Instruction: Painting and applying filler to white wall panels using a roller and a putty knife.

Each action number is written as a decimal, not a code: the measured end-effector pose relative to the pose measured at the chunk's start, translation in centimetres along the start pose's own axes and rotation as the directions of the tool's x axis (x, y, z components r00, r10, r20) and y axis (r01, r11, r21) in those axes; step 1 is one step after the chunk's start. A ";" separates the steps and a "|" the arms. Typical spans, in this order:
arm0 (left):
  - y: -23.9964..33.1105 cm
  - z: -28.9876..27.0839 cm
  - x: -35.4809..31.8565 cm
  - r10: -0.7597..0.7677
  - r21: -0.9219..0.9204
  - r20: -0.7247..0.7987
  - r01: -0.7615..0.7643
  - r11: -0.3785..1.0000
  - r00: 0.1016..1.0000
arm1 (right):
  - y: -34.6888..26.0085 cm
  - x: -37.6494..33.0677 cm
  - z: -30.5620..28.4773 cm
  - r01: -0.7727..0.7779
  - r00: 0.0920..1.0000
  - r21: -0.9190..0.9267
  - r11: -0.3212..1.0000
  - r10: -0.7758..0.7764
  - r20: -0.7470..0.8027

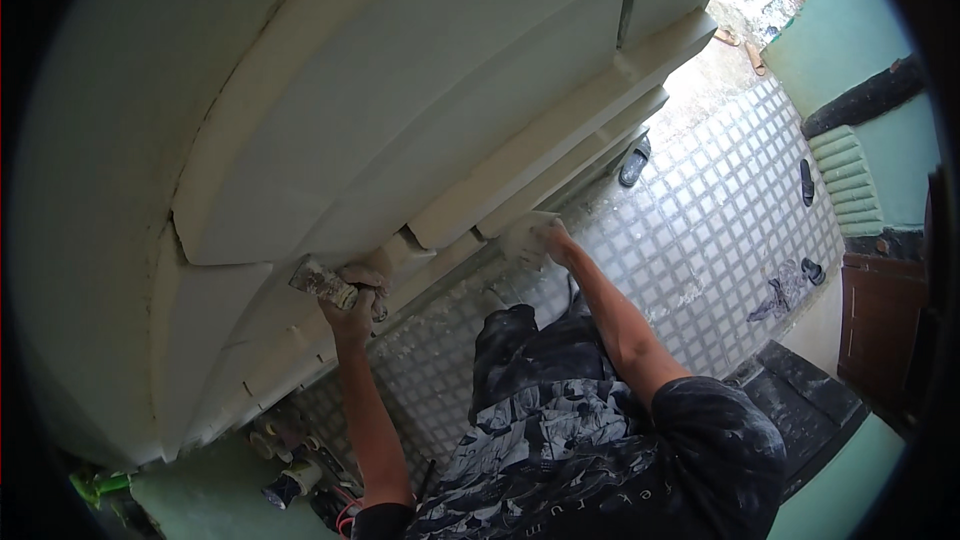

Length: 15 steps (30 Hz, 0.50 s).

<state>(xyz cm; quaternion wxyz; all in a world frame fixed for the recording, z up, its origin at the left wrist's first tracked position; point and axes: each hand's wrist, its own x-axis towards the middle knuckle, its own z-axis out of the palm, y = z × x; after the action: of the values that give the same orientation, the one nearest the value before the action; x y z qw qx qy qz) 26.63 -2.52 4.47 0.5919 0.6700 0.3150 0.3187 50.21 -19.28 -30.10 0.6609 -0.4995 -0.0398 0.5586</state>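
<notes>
My left hand [357, 298] is closed around a flat, plaster-smeared putty knife [318, 279]. Its blade is close to the pale stepped moulding of the wall [420, 170]; whether they touch, I cannot tell. My right hand [543, 238] is at the lower ledge of the same moulding, its fingers bent and dusty. A pale flat piece [530, 227] seems to be under those fingers, too blurred to name. White dust covers both hands and my dark clothes.
A grey-and-white tiled floor [720, 200] lies below, with a dark sandal [635, 161] by the wall. A crumpled cloth [778, 292] rests farther right. A dark box-like piece [800, 395] stands at lower right. Several containers [293, 480] sit at lower left.
</notes>
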 end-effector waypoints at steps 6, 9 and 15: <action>0.0 0.4 0.3 0.068 -0.050 0.127 -0.062 0.997 0.990 | 0.5 -2.0 2.1 -0.046 0.978 -0.116 0.992 0.021 -0.207; 0.6 0.8 0.1 0.098 -0.009 0.137 -0.098 0.995 0.986 | -1.4 -5.8 1.3 0.132 0.982 -0.396 0.908 -0.065 0.178; 0.1 0.5 0.4 0.115 -0.116 0.129 -0.100 0.988 0.985 | -8.8 -12.0 7.3 0.049 0.741 -0.940 0.339 -0.643 -0.193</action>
<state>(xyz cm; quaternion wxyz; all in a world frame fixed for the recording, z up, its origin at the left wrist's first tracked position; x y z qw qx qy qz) 27.31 -2.52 4.51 0.6294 0.6729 0.2195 0.3206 47.44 -23.02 -14.14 0.3807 -0.8814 -0.2530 0.1190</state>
